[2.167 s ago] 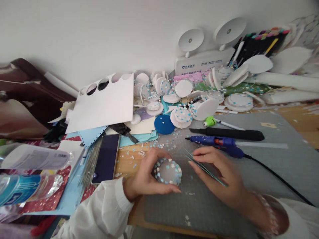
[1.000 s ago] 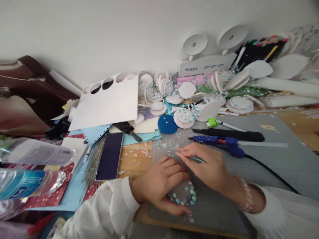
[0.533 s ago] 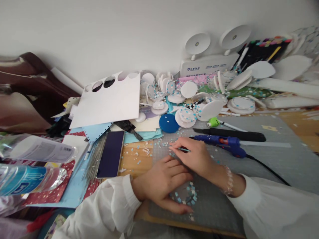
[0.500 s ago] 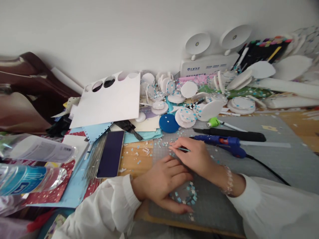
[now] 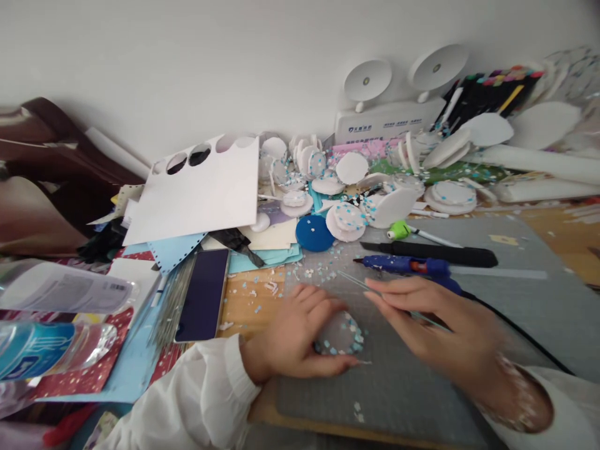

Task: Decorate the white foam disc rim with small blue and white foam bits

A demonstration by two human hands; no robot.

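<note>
A round, clear-looking disc (image 5: pixel 338 334) rimmed with small blue and white paper pieces lies on the grey cutting mat (image 5: pixel 323 390). Around its left side curls my left hand (image 5: pixel 300 334), thumb at the near edge and bent fingers at the far edge. Pinched between the thumb and fingers of my right hand (image 5: pixel 435 319) is a pair of thin blue-green tweezers (image 5: pixel 355 280), tips pointing up and left over the mat. That hand is raised right of the disc and slightly blurred. Loose blue and white paper bits (image 5: pixel 312 272) are scattered beyond my left hand.
A blue glue gun (image 5: pixel 398 265) and black cutter (image 5: pixel 435 252) lie beyond my right hand. At the back are many white discs (image 5: pixel 347 222) and a blue round lid (image 5: pixel 314 233). On the left are a phone (image 5: pixel 202 295), white board (image 5: pixel 197 200) and plastic bottles (image 5: pixel 56 350).
My right hand has moved right and back with the tweezers, away from the loose bits. My left hand and the disc sit slightly farther up, and more of the disc shows.
</note>
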